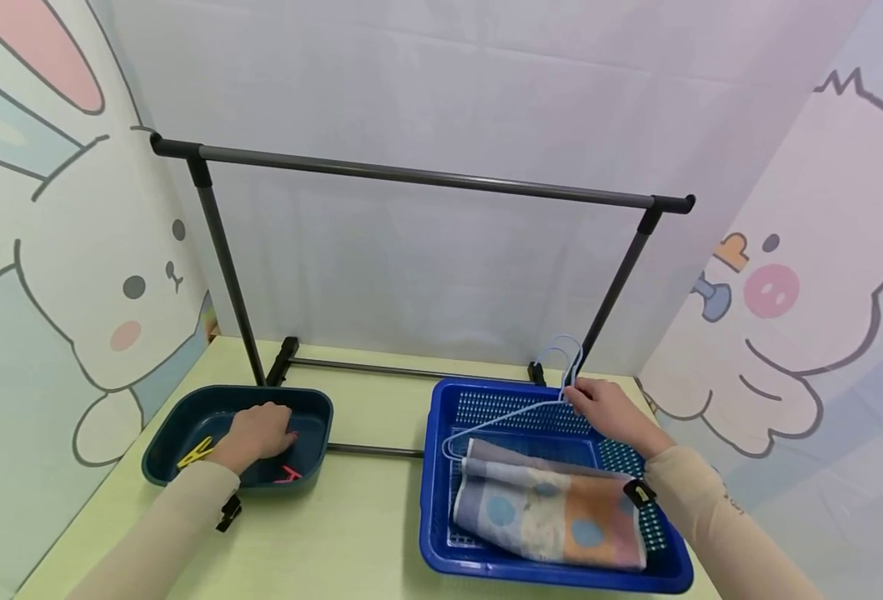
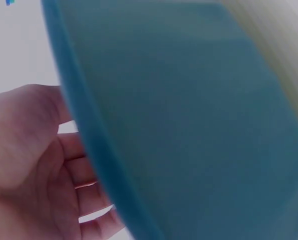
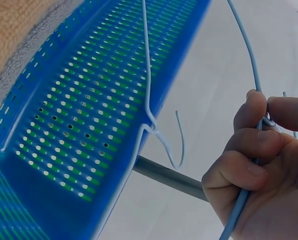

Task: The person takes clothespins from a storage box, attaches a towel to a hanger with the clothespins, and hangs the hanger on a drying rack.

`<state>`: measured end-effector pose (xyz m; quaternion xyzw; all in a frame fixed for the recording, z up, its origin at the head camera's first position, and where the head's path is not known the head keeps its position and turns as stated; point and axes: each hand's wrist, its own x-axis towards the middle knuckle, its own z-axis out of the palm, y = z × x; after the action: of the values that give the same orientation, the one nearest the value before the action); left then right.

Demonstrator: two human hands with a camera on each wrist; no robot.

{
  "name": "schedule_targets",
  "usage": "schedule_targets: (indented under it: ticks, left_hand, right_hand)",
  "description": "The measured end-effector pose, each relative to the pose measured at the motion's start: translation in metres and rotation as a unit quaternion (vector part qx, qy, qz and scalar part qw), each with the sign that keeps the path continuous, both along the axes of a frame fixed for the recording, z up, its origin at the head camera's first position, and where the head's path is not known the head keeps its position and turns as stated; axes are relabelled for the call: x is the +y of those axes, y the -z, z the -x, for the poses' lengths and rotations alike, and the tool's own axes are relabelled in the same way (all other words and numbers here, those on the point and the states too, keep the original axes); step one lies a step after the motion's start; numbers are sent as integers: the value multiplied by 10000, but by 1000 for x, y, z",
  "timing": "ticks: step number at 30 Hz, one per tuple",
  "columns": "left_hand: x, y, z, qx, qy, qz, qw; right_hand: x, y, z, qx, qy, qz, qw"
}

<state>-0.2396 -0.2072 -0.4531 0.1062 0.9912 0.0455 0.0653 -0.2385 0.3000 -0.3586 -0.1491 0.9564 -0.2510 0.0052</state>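
My left hand point(image 1: 257, 435) reaches down into a dark teal basin point(image 1: 158, 425). A small red piece shows beside its fingertips, but I cannot tell whether the fingers pinch it. In the left wrist view the basin wall point(image 2: 189, 115) hides the fingertips. A yellow clothespin point(image 1: 196, 452) and a red clothespin point(image 1: 288, 475) lie in the basin. My right hand point(image 1: 612, 410) grips a light blue wire hanger point(image 3: 251, 60) over the back of a blue basket point(image 1: 435, 500). A second hanger point(image 3: 147, 75) shows beside it in the right wrist view. Folded patterned cloth point(image 1: 546, 512) lies in the basket.
A dark metal rack stands behind, its top bar point(image 1: 411, 175) running above both containers and its lower bars point(image 1: 373, 451) crossing the pale yellow table point(image 1: 358, 542). Printed curtains point(image 1: 426, 275) close off the back and both sides.
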Motion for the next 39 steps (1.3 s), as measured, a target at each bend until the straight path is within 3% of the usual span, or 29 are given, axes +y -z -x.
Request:
schedule_targets:
  ticks: [16, 28, 39]
  left_hand:
    - [0, -3, -2, 32, -128, -226, 9997]
    - [3, -2, 1, 529, -356, -1119, 9917]
    - [18, -15, 3, 1030, -110, -1641, 9810]
  right_hand:
    - [6, -11, -3, 251, 159, 299, 9991]
    - [3, -22, -5, 146, 238, 479, 9985]
    - [1, -29, -4, 203, 199, 591, 9978]
